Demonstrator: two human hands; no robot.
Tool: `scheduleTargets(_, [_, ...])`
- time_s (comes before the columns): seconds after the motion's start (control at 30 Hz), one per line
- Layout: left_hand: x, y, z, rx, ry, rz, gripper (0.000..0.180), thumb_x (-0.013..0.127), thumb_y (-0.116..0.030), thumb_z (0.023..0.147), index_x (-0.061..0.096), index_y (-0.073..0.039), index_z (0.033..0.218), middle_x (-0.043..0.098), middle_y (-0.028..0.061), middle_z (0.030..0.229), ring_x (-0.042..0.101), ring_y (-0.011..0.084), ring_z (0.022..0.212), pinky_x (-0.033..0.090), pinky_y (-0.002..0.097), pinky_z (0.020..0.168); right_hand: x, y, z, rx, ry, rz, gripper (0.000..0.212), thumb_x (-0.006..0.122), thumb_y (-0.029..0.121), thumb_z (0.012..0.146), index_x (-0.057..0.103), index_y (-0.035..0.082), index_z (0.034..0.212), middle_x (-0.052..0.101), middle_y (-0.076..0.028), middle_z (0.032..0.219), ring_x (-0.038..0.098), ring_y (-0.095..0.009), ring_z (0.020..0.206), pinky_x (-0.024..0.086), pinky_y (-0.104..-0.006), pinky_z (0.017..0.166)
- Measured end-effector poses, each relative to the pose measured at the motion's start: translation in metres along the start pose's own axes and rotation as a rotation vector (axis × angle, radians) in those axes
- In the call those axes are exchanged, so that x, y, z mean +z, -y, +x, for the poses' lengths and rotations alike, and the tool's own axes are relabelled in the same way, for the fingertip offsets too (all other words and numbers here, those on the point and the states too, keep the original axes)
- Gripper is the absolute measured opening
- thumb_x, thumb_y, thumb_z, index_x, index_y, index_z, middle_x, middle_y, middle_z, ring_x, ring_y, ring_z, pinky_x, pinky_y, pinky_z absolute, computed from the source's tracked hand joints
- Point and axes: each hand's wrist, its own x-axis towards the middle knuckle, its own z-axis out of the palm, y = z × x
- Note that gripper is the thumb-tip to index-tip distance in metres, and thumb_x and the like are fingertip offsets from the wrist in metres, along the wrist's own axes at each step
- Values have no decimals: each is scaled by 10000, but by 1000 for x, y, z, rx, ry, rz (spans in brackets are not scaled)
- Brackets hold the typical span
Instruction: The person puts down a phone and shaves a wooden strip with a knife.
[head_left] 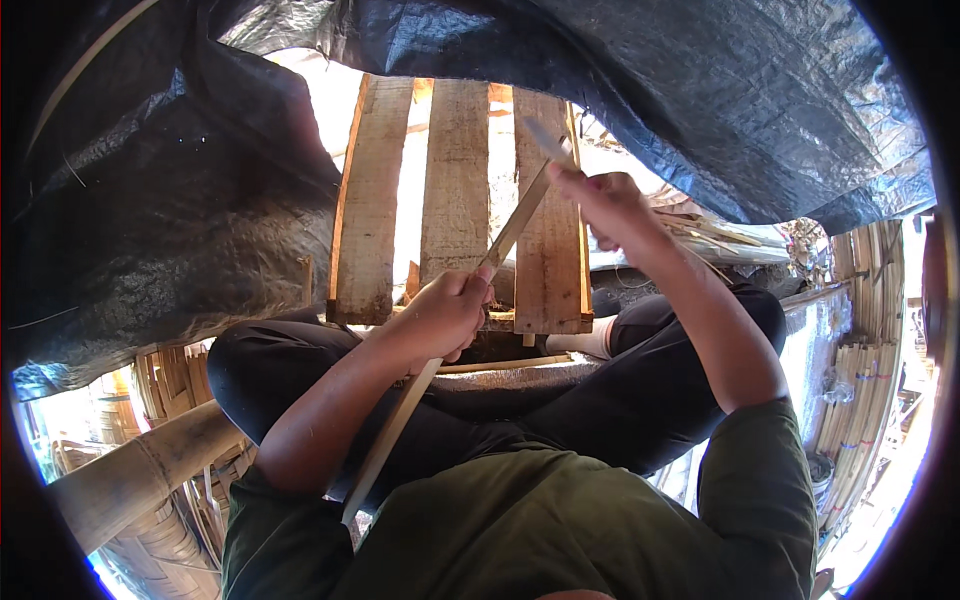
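My left hand [440,318] is closed around a long, flat bamboo strip [520,212]. The strip slants from beside my left arm up to the far right, over a slatted wooden stand. In my right hand [612,208] is a knife [546,138], its pale blade smeared by motion. The blade lies close to the strip's far end; I cannot tell whether they touch. Most of the knife's handle is hidden by my fingers. Below my left hand, the strip's lower part passes over my thigh.
The slatted wooden stand [455,180] is in front of my crossed legs. Dark plastic sheeting [180,200] hangs at the left and across the top. A thick bamboo pole [150,475] runs along the lower left. Bundled bamboo strips [860,400] stand at the right.
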Motion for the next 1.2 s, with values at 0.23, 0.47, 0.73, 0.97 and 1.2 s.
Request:
scheduleTargets(0.23, [20, 7, 13, 34, 20, 100, 391, 372, -433, 1048, 459, -76, 913, 433, -19, 668, 387, 56, 467, 351, 237, 401, 32, -26, -16, -210, 35, 69, 319, 729, 272, 804, 549, 71, 635, 464, 58, 540, 427, -44, 478, 348, -254, 440])
scheduleTargets(0.47, [25, 4, 13, 147, 185, -62, 375, 401, -438, 1044, 448, -88, 915, 407, -26, 693, 422, 63, 535, 391, 247, 473, 11, -17, -8, -94, 152, 545, 150, 611, 172, 866, 574, 52, 784, 404, 56, 563, 383, -63, 459, 339, -279, 438])
scheduleTargets(0.73, [30, 16, 1, 88, 569, -709, 418, 346, -499, 1040, 483, -107, 995, 408, -24, 671, 449, 84, 529, 370, 239, 458, -14, -12, 10, -89, 338, 926, 256, 547, 105, 851, 614, -2, 1074, 339, 35, 617, 364, -126, 539, 385, -322, 570])
scheduleTargets(0.97, [17, 32, 9, 89, 500, -554, 508, 312, -576, 1019, 512, -111, 1058, 309, -55, 651, 282, 56, 466, 229, 228, 411, -16, -11, 16, -182, 205, 443, 156, 544, 156, 918, 597, 24, 982, 398, 33, 619, 402, -101, 493, 371, -279, 499])
scheduleTargets(1.2, [15, 23, -1, 48, 202, -443, 550, 316, -602, 1007, 520, -95, 1064, 310, -58, 667, 293, 51, 503, 258, 216, 448, -7, -34, 27, -549, -86, -10, 289, 494, 255, 1005, 608, 13, 895, 493, -25, 613, 475, -113, 513, 396, -300, 523])
